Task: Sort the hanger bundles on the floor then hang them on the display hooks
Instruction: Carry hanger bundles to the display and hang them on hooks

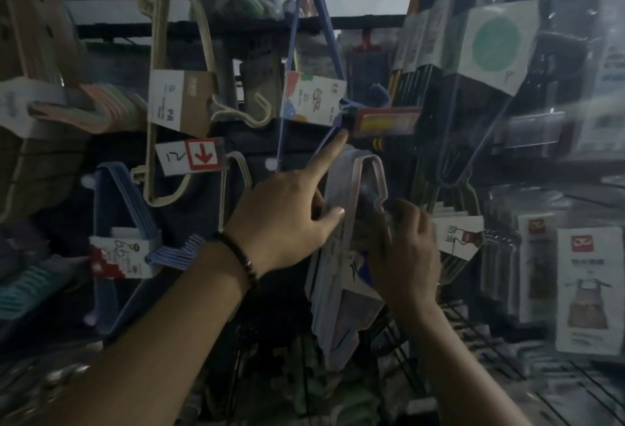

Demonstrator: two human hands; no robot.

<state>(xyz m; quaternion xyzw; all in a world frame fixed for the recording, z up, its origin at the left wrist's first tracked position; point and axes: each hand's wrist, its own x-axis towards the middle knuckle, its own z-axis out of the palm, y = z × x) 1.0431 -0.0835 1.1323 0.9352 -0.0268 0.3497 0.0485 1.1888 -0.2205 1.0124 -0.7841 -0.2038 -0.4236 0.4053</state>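
Note:
I hold a pale lilac hanger bundle (341, 290) with a paper label upright in front of the display wall. Its hook top (368, 168) sits just below a display hook with a red price tag (385, 121). My left hand (284, 219) has its index finger stretched up to touch that hook's tip. Its thumb lies on the bundle's left edge and the other fingers curl behind it. My right hand (406, 256) grips the bundle's right side below the hook top.
A cream hanger bundle (179, 101) and a blue one (314, 94) hang above. Another blue bundle (118, 222) hangs at lower left by a "12" price card (191, 155). Packaged goods (490, 43) and apron packs (581, 290) crowd the right, over a wire shelf (473, 341).

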